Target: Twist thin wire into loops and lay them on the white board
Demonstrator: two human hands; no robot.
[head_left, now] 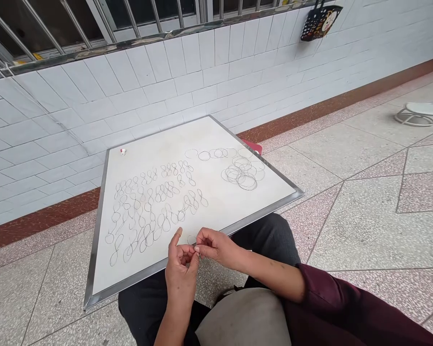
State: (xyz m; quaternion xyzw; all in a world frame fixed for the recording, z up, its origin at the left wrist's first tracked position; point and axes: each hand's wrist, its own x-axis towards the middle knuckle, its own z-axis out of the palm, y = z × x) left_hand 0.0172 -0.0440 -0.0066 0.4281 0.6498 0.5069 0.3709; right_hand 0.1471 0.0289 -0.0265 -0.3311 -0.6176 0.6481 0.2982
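At the table's near edge, my left hand [182, 269] and my right hand [219, 247] meet, thumb and fingertips pinched together. A small thin dark loop [191, 239], like wire or cord, shows just beyond the fingertips, and both hands pinch it. Its lower part is hidden by the fingers. On the left half of the white table [159, 154] lie rows of thin figure-eight loops [159, 192]. Farther right is a loose pile of plain round loops [243, 173], with several more round loops [204, 155] spread behind it.
A metal rim [299, 193] edges the table, which stands by a white tiled wall [147, 86]. A tiny red and white object [123, 152] lies at its far left corner. A bag [321, 21] hangs from the window bars. A round stool [418, 114] stands far right.
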